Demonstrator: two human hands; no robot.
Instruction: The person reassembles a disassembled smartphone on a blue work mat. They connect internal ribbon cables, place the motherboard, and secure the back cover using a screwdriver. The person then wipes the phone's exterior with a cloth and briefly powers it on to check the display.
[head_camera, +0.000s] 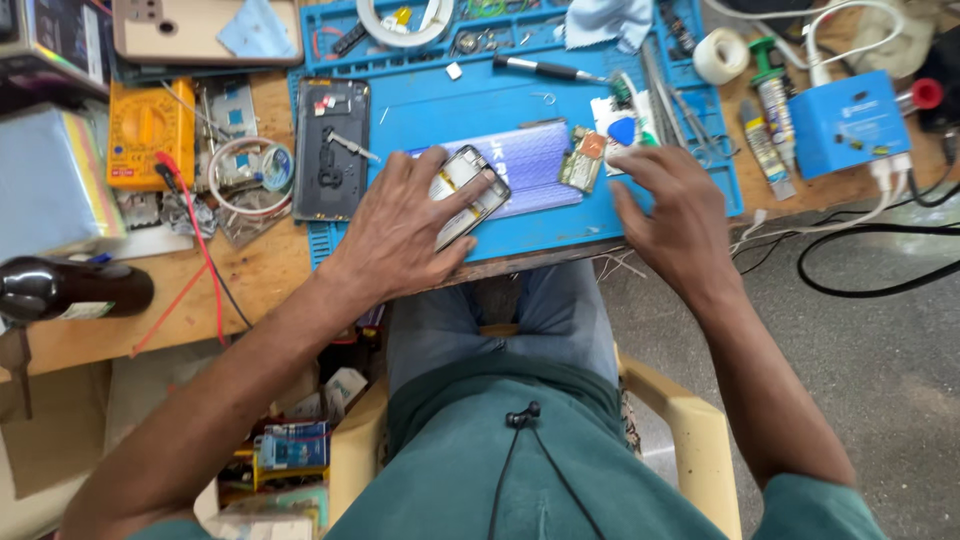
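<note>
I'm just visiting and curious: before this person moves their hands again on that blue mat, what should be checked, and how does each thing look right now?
1. Left hand steadies the opened phone: ok, it rests on it.
2. Phone lies on the blue mat: ok.
3. Right hand empty: cannot tell, fingertips blurred.
4. Small circuit board clear of the hands: ok, lying between them.
5. Blue pick within reach: ok, just beyond the right hand.
6. Screwdriver on the mat: ok.

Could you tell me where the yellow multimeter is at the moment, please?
In the head view, the yellow multimeter lies at the left of the wooden bench, just left of the dark phone back cover and beyond the left hand.
</note>
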